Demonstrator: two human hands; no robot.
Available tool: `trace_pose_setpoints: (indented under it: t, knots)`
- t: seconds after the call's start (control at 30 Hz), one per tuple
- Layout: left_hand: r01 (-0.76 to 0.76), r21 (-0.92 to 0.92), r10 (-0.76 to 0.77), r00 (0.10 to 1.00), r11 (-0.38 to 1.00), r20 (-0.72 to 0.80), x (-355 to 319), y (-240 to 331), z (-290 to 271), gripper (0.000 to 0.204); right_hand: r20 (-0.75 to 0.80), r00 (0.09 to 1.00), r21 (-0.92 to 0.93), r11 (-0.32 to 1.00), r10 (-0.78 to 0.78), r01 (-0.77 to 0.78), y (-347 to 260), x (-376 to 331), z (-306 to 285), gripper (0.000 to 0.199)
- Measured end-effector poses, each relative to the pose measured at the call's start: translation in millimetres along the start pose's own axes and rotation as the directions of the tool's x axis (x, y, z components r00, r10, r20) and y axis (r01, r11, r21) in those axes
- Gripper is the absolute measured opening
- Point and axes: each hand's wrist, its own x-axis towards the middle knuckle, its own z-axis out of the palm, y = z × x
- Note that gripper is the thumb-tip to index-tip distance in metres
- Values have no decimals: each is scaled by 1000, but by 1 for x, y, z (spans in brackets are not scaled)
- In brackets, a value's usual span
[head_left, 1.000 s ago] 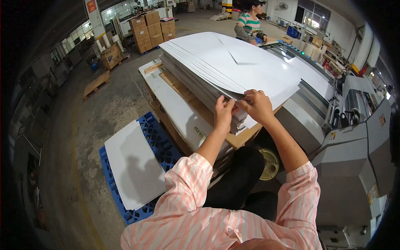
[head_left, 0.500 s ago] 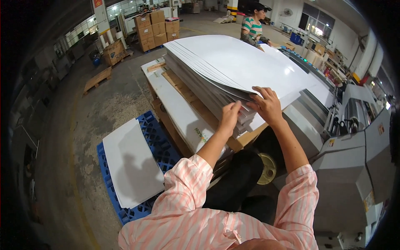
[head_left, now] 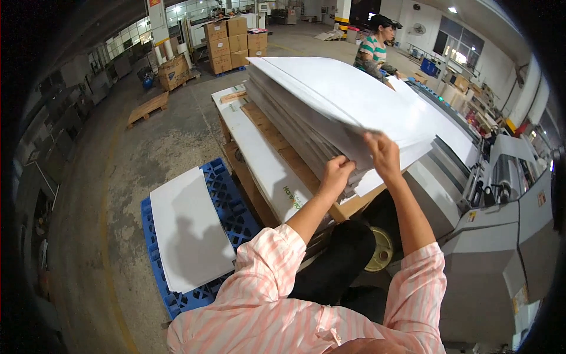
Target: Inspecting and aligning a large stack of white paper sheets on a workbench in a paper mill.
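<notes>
- The stack of white sheets (head_left: pixel 330 100) sits in the middle of the view, on a wooden pallet (head_left: pixel 354 206) in front of the person; its upper layers are lifted and bowed upward, so the near corner fans open.
- The left hand (head_left: pixel 337 174) is curled shut around the near corner of the stack, fingers tucked into the edge of the lower sheets.
- The right hand (head_left: pixel 383 154) is just beside it, a little higher — it grips the raised bundle of upper sheets, with the fingers hidden under the paper, so how far they close cannot be told.
- Both pink striped sleeves (head_left: pixel 265 277) come up from the lower edge.
- Left of the stack a long white board (head_left: pixel 259 159) lies along the pallet's side, touching it.
- Further left, on the concrete floor, a blue plastic pallet (head_left: pixel 227 203) carries a single large white sheet (head_left: pixel 188 230), well apart from the hands.
- To the right a grey machine (head_left: pixel 501 236) stands close against the pallet, hemming in that side; more white sheets lie on its feed table (head_left: pixel 448 127).
- Below the pallet's near corner, between the person's arms, a pale yellow wheel (head_left: pixel 380 251) shows.
- Beyond the stack another person in a green striped shirt (head_left: pixel 371 50) stands by the machine.
- Far back — brown cartons (head_left: pixel 236 38) are piled on pallets, and a bare wooden pallet (head_left: pixel 147 108) lies on the floor.
</notes>
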Motion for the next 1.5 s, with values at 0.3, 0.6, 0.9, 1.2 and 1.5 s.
trace_pose_setpoints:
  t: [0.3,0.6,0.9,1.2,1.5]
  knots:
    - [23,-111,-22,1000,994,11,7,-15,-10,15,222,948,-58,968,-226,245,13,-17,11,23]
    - [-65,99,65,998,993,0,15,-18,-11,24,54,946,452,837,319,-308,6,30,7,40]
    - [-118,103,120,993,988,-8,13,-23,-10,17,230,939,-89,956,-255,281,19,-23,14,19]
    - [35,-457,-81,993,889,-80,10,-20,-11,69,213,921,-222,902,-327,371,26,-16,11,19]
    - [90,-455,-130,990,886,-56,13,-15,-14,57,306,848,-348,778,-434,524,-1,-21,1,32]
